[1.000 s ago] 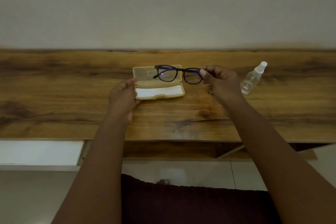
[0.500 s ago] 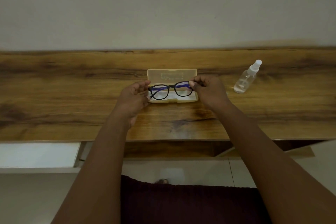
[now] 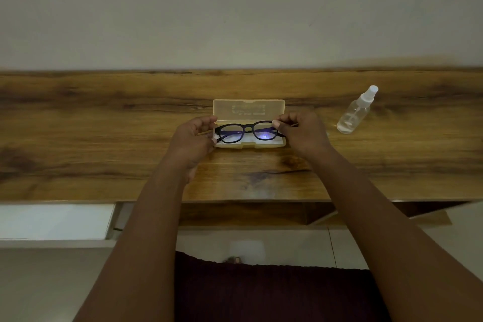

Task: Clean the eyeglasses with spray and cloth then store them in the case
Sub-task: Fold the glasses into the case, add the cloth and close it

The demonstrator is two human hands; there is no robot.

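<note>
Black-framed eyeglasses (image 3: 247, 131) sit low over the open case (image 3: 248, 110), held between our two hands. Our right hand (image 3: 304, 131) pinches the right end of the frame, its grip closed with thumb and forefinger on the rim beside the lens. Our left hand (image 3: 193, 138) has its fingers curled at the left end of the frame; its grip seems closed on the hinge or temple, though the fingers hide the exact contact. The case is pale translucent yellow, its lid standing up behind the glasses, and a white cloth (image 3: 248, 141) lines the tray beneath them. We cannot tell whether the frame already rests on that cloth or hangs just above it. The case lies on the wooden counter (image 3: 104, 138), near the middle. A clear spray bottle (image 3: 356, 111) leans or lies on the counter to the right, well apart from the case.
</note>
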